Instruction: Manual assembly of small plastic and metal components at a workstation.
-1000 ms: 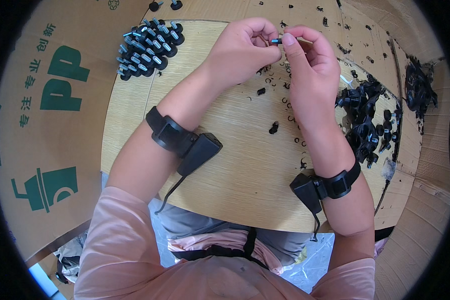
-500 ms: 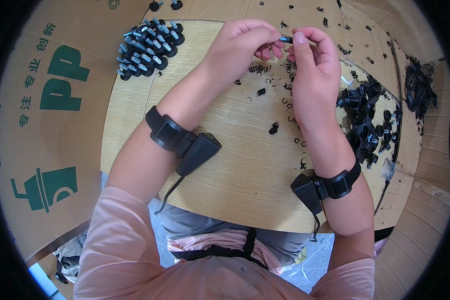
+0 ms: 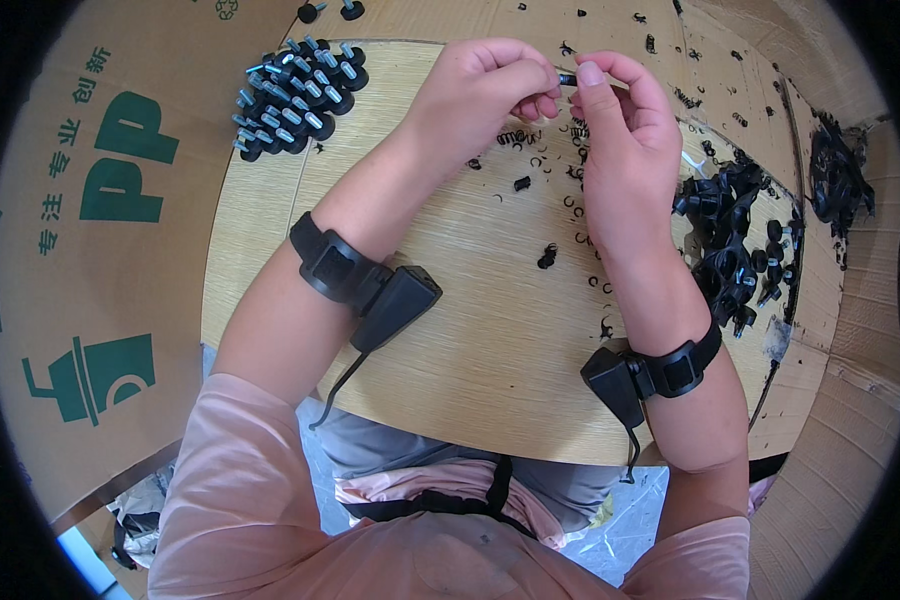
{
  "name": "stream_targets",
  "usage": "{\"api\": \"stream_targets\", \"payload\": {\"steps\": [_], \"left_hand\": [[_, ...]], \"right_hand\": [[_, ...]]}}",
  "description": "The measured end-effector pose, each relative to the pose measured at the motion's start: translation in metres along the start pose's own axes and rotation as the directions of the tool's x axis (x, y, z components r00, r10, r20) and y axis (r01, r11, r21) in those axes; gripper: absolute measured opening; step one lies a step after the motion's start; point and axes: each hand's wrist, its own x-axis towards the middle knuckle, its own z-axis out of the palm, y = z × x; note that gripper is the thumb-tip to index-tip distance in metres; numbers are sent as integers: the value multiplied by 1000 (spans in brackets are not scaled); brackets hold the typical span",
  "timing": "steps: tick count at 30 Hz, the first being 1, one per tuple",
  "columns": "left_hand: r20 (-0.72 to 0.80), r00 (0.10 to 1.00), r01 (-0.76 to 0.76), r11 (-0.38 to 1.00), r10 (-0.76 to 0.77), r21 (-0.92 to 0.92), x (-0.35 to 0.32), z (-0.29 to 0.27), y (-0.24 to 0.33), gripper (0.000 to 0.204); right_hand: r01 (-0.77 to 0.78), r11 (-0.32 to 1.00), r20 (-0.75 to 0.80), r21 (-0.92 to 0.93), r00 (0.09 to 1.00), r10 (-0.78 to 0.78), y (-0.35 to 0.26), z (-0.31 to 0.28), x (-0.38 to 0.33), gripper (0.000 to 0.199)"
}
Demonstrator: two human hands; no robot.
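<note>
Near the far edge of the table both my hands are closed around a small screw-in foot (image 3: 567,80). Only a short dark, ridged piece of its stem shows between the fingertips, and the rest is hidden in the hands. My left hand (image 3: 495,85) pinches it from the left with curled fingers. From the right, my right hand (image 3: 625,115) grips it between thumb and fingers. Beneath the hands lie black curled scraps (image 3: 515,137) and loose dark rings. At the far left stands a cluster of screw-in feet (image 3: 295,95), silver threaded stems on round black bases.
A heap of black feet and plastic film (image 3: 725,235) lies right of my right forearm. A black bundle (image 3: 840,180) is farther right. Cardboard (image 3: 110,270) with green print borders the left side. Small black scraps (image 3: 548,256) dot the wooden table (image 3: 450,360).
The bright thread that showed between my fingertips is now mostly covered by dark material. My right fingertips have shifted slightly left, toward the left hand. Everything else on the table looks the same.
</note>
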Motion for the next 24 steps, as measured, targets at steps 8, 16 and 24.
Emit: {"api": "stream_targets", "payload": {"steps": [8,16,24], "left_hand": [[-9,1000,-12,1000,12,-5,0,0,-1,19],[-12,1000,4,999,-3,49,-1,-1,-1,17],[-26,999,26,999,-26,25,-1,0,-2,8]], "right_hand": [[46,998,-9,-31,999,-46,6,-1,3,19],[49,998,8,-36,999,-48,7,-3,3,17],[97,994,29,-49,995,-96,8,-3,3,15]]}}
